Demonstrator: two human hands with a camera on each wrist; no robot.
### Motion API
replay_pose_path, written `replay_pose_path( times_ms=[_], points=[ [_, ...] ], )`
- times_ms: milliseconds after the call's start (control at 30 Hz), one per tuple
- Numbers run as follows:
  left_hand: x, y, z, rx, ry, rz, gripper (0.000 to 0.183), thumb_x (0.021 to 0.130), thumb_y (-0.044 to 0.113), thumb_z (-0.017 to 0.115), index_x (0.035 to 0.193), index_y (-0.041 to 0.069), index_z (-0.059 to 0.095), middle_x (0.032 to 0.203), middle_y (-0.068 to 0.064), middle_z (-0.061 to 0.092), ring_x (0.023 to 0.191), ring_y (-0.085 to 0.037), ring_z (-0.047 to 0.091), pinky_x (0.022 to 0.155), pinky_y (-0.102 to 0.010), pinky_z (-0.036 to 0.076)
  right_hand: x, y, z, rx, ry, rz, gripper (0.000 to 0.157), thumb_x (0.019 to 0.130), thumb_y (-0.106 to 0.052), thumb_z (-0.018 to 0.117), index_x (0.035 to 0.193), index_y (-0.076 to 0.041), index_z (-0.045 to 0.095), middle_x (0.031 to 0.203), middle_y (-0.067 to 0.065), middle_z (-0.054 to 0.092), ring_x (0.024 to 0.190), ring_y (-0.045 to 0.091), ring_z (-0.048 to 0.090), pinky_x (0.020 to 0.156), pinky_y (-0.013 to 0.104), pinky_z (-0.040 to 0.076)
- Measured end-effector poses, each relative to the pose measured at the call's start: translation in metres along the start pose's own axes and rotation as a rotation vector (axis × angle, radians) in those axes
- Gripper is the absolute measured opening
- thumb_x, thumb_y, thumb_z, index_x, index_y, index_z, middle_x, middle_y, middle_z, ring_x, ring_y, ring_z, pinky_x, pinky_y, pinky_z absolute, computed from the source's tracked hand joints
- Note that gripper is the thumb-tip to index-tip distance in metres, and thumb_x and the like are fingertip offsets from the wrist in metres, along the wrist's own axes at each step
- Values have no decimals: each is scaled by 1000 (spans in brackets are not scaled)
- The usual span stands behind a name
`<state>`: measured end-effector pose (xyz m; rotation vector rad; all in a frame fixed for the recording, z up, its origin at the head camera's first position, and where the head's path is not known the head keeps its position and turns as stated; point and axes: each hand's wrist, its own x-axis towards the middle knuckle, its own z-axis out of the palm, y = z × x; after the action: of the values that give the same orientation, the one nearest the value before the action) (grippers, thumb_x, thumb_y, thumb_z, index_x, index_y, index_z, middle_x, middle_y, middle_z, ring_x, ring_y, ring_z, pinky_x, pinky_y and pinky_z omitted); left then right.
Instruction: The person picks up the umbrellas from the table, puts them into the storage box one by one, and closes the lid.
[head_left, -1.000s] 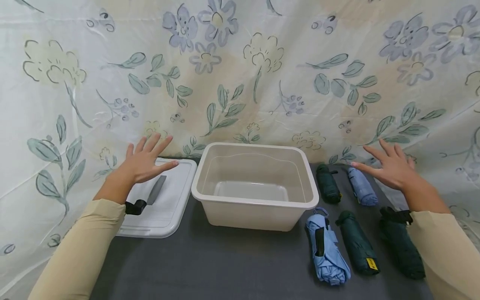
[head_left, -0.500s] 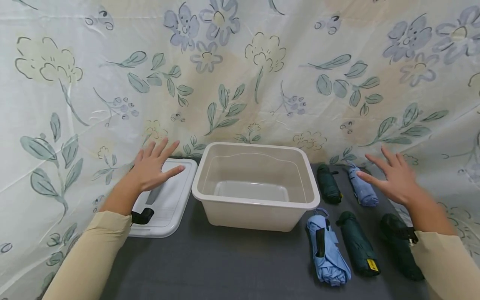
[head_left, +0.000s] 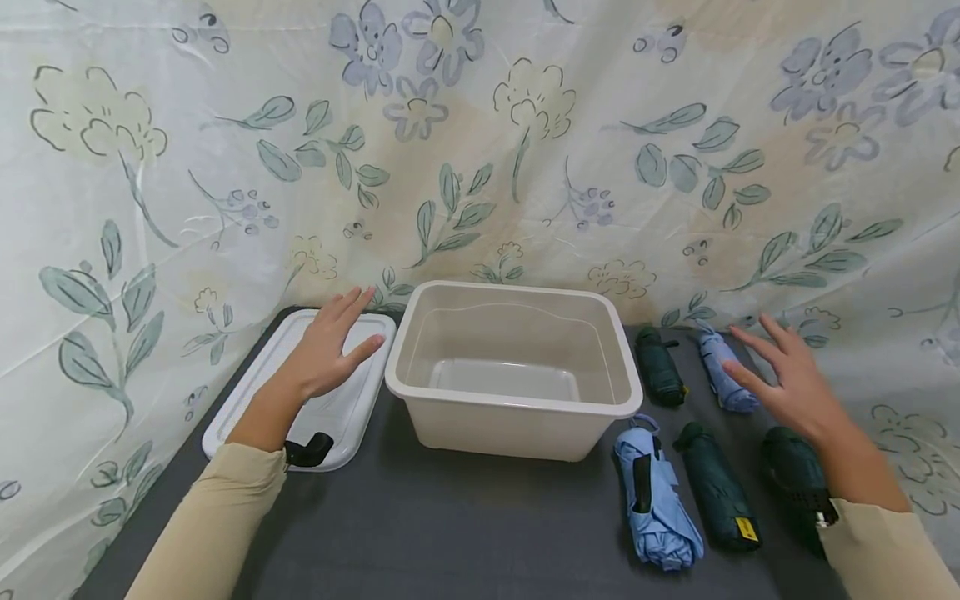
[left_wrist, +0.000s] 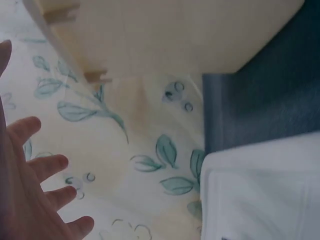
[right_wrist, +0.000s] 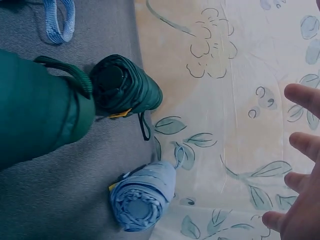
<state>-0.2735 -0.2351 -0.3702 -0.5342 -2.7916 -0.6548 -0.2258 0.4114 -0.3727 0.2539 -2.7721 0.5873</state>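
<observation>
My left hand (head_left: 322,358) hovers over the white lid (head_left: 352,417), fingers straight and holding nothing. The left wrist view shows its spread fingers (left_wrist: 47,167) apart from the tub. My right hand (head_left: 795,387) is held in the air above the umbrellas, fingers spread, nearest the small blue umbrella (head_left: 726,372) at the back. Beside that lies a small dark green umbrella (head_left: 660,367). Nearer the front are a light blue umbrella (head_left: 656,500), a green umbrella (head_left: 718,492) and another green umbrella (head_left: 793,467), partly hidden by my right wrist. All are folded.
A beige plastic tub (head_left: 495,429) stands upright between the lid and the umbrellas, with nothing inside it. Everything lies on a dark grey tabletop (head_left: 480,525). A floral cloth (head_left: 480,150) hangs behind the table and along its sides.
Both hands have come lower and nearer; the left has also shifted right across the lid. The tub, lid and umbrellas have stayed in place.
</observation>
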Motion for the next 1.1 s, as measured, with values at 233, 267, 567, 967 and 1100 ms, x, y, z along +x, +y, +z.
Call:
replay_pose_path(
  times_ms=[233, 267, 567, 967, 1100],
  points=[
    [-3, 8, 13, -131, 18, 48, 74, 105, 47, 48, 166, 16, 18, 172, -15, 17, 159, -40, 13, 124, -68, 14, -21, 3, 5, 63, 87, -23, 62, 99, -32, 62, 150, 1, 46, 170, 25, 10, 155, 55, -3, 113, 82, -6],
    [-4, 10, 15, -156, 21, 49, 74, 105, 45, 48, 165, 14, 18, 171, -16, 18, 158, -40, 14, 124, -67, 14, -24, 4, 5, 73, 98, -28, 61, 99, -30, 62, 149, 1, 47, 170, 24, 11, 155, 54, -1, 114, 82, -5],
    [-5, 24, 19, -402, 20, -27, 69, 108, 42, 45, 165, 14, 18, 170, -12, 25, 155, -38, 27, 122, -60, 29, -49, 18, 16, 76, 103, 48, 64, 98, -30, 66, 150, 2, 47, 169, 27, 14, 152, 58, 10, 113, 82, 4],
    [5, 31, 17, -753, -89, -140, 70, 104, 31, 59, 163, 10, 27, 161, -17, 41, 150, -38, 38, 119, -62, 34, -72, 34, 18, -20, -33, 214, 82, 96, -44, 68, 155, 3, 36, 164, 37, 11, 144, 67, 12, 100, 87, 16],
    [9, 30, 16, -817, -83, -171, 72, 102, 29, 64, 162, 9, 30, 156, -18, 47, 146, -37, 45, 117, -59, 38, -76, 42, 18, -37, -63, 251, 86, 96, -48, 68, 157, 2, 33, 161, 40, 15, 139, 68, 20, 96, 84, 23]
  ],
)
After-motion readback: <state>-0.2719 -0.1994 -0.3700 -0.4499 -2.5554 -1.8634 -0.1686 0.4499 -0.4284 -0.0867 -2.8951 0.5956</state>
